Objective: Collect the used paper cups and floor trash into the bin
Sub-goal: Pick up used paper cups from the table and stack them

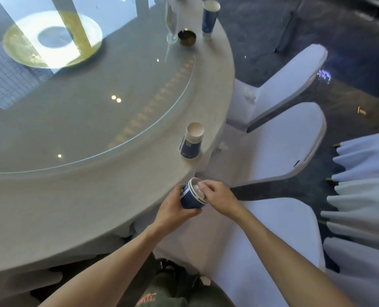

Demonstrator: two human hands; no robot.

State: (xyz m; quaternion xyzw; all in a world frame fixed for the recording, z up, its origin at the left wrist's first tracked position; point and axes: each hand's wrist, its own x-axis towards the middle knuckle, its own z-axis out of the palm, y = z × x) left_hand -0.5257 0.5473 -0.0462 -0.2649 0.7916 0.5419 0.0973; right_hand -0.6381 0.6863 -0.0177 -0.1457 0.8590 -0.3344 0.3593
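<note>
My left hand (175, 209) grips a stack of blue paper cups (191, 197) with white rims, held just off the table's near edge. My right hand (217, 196) pinches the rim of the top cup, fingers reaching into its mouth. Another blue paper cup (191, 140) stands on the table rim a little farther along. A third blue cup (209, 17) stands at the far end of the rim. A small scrap of trash (362, 111) lies on the dark floor at the right. No bin is in view.
The round table (95, 207) has a glass turntable (84, 107). A glass vase (172, 21) and a dark ashtray (186, 37) stand near the far cup. White-covered chairs (283, 140) crowd the table's right side, and pleated chair covers (361, 196) are farther right.
</note>
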